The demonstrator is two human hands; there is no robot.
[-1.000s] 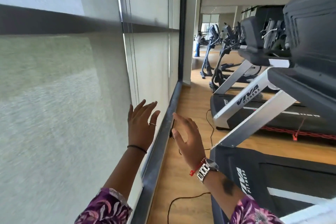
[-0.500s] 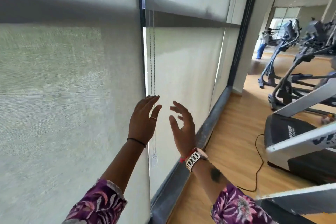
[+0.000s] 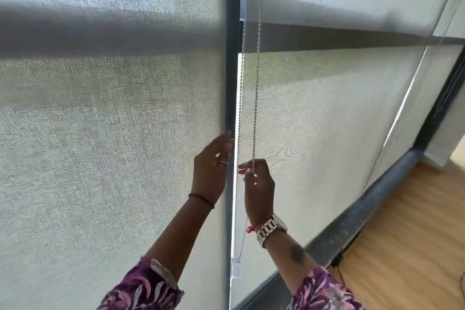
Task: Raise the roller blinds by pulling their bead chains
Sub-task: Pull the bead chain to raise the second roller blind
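Observation:
Two pale grey roller blinds hang lowered over the window: the left blind (image 3: 100, 133) and the right blind (image 3: 327, 121), split by a dark vertical frame bar (image 3: 232, 70). A white bead chain (image 3: 256, 98) hangs in a loop just right of that bar, ending in a clear plastic holder (image 3: 236, 269) near the sill. My right hand (image 3: 259, 184) pinches the right strand of the chain between thumb and fingers. My left hand (image 3: 212, 168) is raised beside the left strand, fingers apart, holding nothing.
A dark sill (image 3: 352, 229) runs along the bottom of the window. Wooden floor (image 3: 415, 246) lies to the right, with a black cable (image 3: 338, 263) at the sill's foot. A further blind panel (image 3: 422, 98) and its chain stand at the far right.
The view has swung left, from the treadmills to the window. Both hands have risen to the bead chain, and my right hand has closed on its right strand.

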